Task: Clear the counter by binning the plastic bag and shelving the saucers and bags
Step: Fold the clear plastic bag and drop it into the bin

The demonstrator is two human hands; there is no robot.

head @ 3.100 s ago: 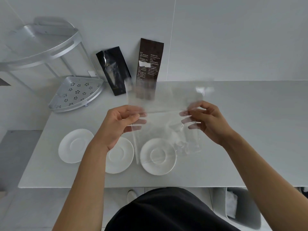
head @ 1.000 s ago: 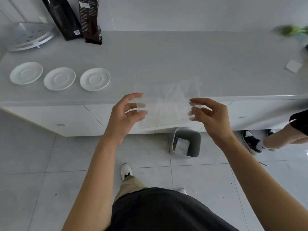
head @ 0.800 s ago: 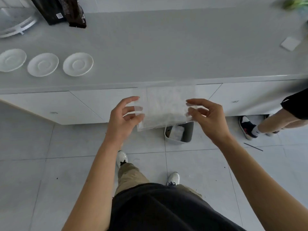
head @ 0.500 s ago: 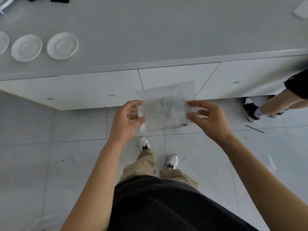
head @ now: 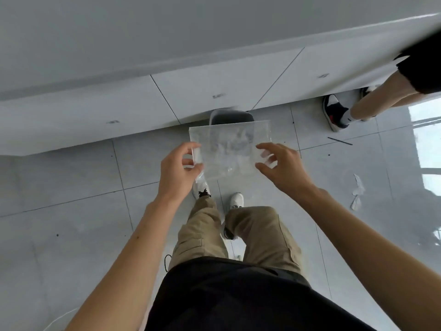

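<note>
Head view: clear crinkled plastic bag [head: 230,149] pinched by left hand [head: 179,168], right hand [head: 281,166] grip spread; binning step; next, drop into dark bin [head: 231,117] beyond.

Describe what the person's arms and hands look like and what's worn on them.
Both forearms are bare: no sleeves reach them, and no gloves, watch, rings or bracelets show. The left hand and right hand are uncovered, with bare fingers. Short trimmed nails, no markings or cables.
</note>
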